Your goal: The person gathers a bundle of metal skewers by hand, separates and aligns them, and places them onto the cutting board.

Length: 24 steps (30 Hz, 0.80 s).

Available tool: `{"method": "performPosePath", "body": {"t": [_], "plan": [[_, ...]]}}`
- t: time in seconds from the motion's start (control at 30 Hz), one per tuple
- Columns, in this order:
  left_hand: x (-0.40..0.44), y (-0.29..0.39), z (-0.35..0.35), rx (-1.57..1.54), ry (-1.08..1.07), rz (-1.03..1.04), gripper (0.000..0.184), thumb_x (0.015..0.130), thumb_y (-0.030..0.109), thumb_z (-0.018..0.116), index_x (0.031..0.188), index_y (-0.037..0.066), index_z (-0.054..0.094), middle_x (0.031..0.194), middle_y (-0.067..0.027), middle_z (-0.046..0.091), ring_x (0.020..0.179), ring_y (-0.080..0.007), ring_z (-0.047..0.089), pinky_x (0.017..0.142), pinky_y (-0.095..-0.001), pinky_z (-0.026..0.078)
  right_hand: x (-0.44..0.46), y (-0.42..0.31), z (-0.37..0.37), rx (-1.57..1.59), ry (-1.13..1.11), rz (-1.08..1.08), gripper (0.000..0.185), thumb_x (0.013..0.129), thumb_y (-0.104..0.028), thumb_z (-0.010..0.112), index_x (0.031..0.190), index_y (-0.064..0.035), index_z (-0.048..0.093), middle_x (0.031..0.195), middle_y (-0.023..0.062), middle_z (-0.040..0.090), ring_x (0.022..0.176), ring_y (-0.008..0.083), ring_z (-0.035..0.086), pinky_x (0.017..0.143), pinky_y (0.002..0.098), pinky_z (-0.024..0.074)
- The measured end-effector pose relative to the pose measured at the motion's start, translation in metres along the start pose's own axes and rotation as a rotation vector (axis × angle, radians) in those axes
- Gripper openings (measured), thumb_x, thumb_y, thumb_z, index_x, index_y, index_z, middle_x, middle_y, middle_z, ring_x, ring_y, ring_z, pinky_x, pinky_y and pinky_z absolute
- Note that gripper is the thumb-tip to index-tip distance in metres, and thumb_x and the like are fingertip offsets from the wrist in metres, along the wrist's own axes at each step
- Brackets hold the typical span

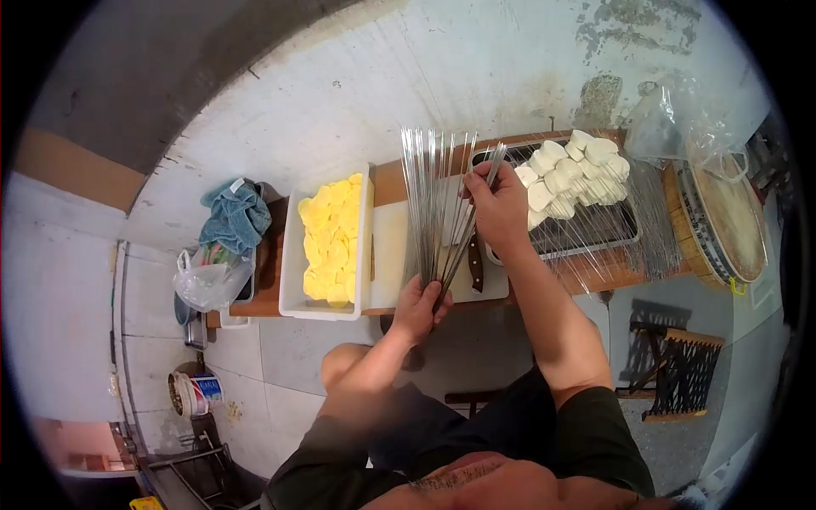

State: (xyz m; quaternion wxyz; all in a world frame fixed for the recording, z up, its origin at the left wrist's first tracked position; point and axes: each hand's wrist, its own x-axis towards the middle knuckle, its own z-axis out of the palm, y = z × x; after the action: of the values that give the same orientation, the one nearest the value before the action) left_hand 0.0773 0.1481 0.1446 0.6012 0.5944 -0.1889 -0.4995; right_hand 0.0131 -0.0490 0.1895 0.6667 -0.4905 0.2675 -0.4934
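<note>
Wall and desk: a scuffed white wall (340, 85) runs behind your long brown wooden desk (388, 183).
Skewers in hand: your thin silver metal skewers (422, 195) stand fanned upward above the desk, in front of a white cutting board (389, 246).
Left grip: your left hand (415, 308) is clamped around their gathered lower ends.
Right grip: your right hand (500, 204) has its fingers closed on upper ends at the fan's right side.
Handling: expect each skewer to be light, stiff yet springy, and slick; together they should weigh more and slide apart. Hold the gathered ends firmly and mind any points.
Skewer count: too many overlap for you to count, as with the loose skewers (659, 225) right of the tray.
White pieces: soft-looking white rounded pieces (563, 177) pile on one dark metal-rimmed tray (636, 225); overlap hides their number.
Yellow slices: uncountable thin yellow slices (327, 238) fill one white plastic bin (291, 263).
Knife: one, its dark riveted handle (476, 265) just beside your skewers.
</note>
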Motion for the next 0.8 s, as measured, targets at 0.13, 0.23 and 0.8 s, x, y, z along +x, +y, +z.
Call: {"method": "performPosePath", "body": {"t": [0.13, 0.23, 0.8], "plan": [[-0.0001, -0.0033, 0.0008, -0.023, 0.033, 0.001, 0.011, 0.098, 0.017, 0.042, 0.100, 0.006, 0.046, 0.074, -0.0060, 0.057, 0.048, -0.0103, 0.045, 0.042, -0.0221, 0.035, -0.0004, -0.0026, 0.0011, 0.006, -0.005, -0.017, 0.010, 0.086, -0.007, 0.061, 0.089, -0.0014, 0.053, 0.073, 0.0032, 0.059, 0.065, 0.0104, 0.058, 0.060, 0.0247, 0.0464], [0.0007, -0.0014, -0.0034, -0.002, -0.040, 0.009, 0.010, 0.098, 0.016, 0.042, 0.100, 0.007, 0.045, 0.073, -0.0061, 0.057, 0.047, -0.0101, 0.044, 0.041, -0.0219, 0.034, 0.0001, -0.0016, 0.0008, 0.038, -0.011, -0.001, 0.009, 0.086, -0.007, 0.059, 0.089, -0.0012, 0.053, 0.073, 0.0036, 0.059, 0.065, 0.0107, 0.058, 0.060, 0.0252, 0.0473], [-0.0002, 0.0004, -0.0034, 0.014, -0.065, 0.050, 0.009, 0.098, 0.015, 0.043, 0.099, 0.006, 0.046, 0.074, -0.0062, 0.056, 0.049, -0.0106, 0.044, 0.042, -0.0222, 0.035, -0.0028, -0.0069, 0.0021, -0.027, 0.011, 0.015, 0.021, 0.086, -0.003, 0.055, 0.106, 0.0018, 0.057, 0.084, 0.0043, 0.060, 0.068, 0.0119, 0.061, 0.062, 0.0245, 0.0501]]}}
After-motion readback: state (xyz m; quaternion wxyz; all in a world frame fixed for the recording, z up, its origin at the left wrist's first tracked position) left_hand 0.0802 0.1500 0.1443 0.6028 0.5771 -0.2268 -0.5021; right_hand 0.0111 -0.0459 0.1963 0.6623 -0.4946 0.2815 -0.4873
